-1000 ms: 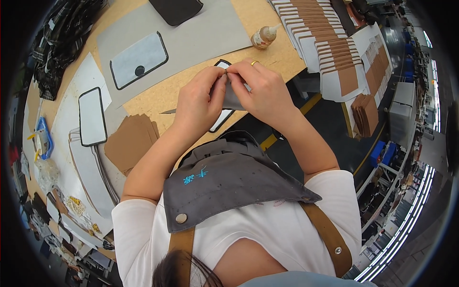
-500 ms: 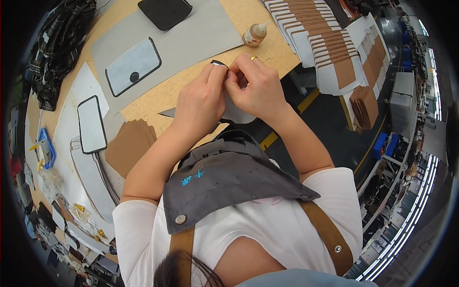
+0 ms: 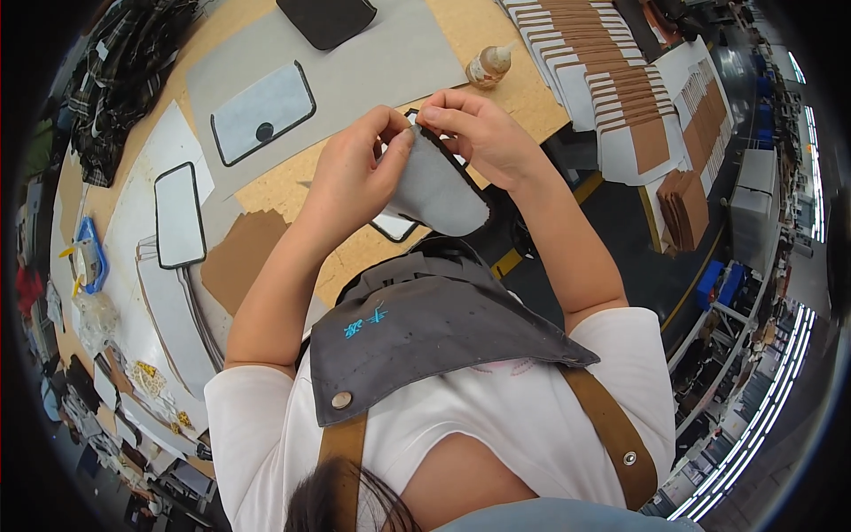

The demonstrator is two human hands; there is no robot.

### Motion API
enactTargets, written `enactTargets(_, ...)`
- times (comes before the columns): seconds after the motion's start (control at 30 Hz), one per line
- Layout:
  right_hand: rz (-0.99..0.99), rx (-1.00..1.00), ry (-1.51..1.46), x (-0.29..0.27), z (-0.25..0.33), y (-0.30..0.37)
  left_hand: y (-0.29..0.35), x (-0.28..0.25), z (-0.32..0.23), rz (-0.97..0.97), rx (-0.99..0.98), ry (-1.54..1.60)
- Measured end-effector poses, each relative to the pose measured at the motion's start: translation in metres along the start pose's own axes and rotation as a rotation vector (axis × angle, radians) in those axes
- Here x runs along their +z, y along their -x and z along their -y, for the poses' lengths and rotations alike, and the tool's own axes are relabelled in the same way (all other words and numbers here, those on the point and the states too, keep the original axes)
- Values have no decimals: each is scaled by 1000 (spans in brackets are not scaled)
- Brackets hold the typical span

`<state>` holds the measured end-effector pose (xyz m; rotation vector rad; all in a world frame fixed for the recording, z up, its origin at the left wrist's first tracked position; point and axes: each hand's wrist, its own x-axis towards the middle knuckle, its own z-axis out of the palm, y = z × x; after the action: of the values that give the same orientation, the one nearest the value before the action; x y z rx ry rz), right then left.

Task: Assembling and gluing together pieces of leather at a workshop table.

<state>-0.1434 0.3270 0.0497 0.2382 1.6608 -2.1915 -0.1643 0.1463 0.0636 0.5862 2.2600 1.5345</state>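
Note:
Over the near edge of the table, I hold up a pale grey panel with a black edge. My left hand pinches its upper end between thumb and fingers. On the other side, my right hand has its thumb and fingertips closed on the black edge near the same end. The panel's rounded lower end hangs free towards my dark grey apron. Part of another black-edged white piece shows beneath the panel, partly covered.
A bottle of brown liquid stands beyond my right hand. Two black-edged white panels and a black piece lie on the table. Brown pieces are at left. Rows of white-and-brown pieces fill the right side.
The panel has turned so its pale face and rounded lower end show. My hands have moved slightly apart, and my right-hand fingers have opened out from a tighter curl.

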Motion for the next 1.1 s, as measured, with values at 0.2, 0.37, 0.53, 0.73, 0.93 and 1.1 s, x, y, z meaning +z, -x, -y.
enactTargets(0.2,30,40,-38,6,-4,-1,-1,-6,0,62,-20,-68)
enactTargets(0.37,-222,-705,842,21,-13,5,-4,-3,14,75,-52,109)
enactTargets(0.53,-81,-241,674,7,-25,18,-10,-7,32,-10,-75,210)
enactTargets(0.73,-248,-104,119,-55,-73,-6,-16,-27,81,-257,1,67)
enactTargets(0.93,-136,-254,1477,-92,-155,21,46,10,141,98,-230,-420)
enactTargets(1.1,6,-417,1533,-73,-179,2,90,84,176,305,214,-541)
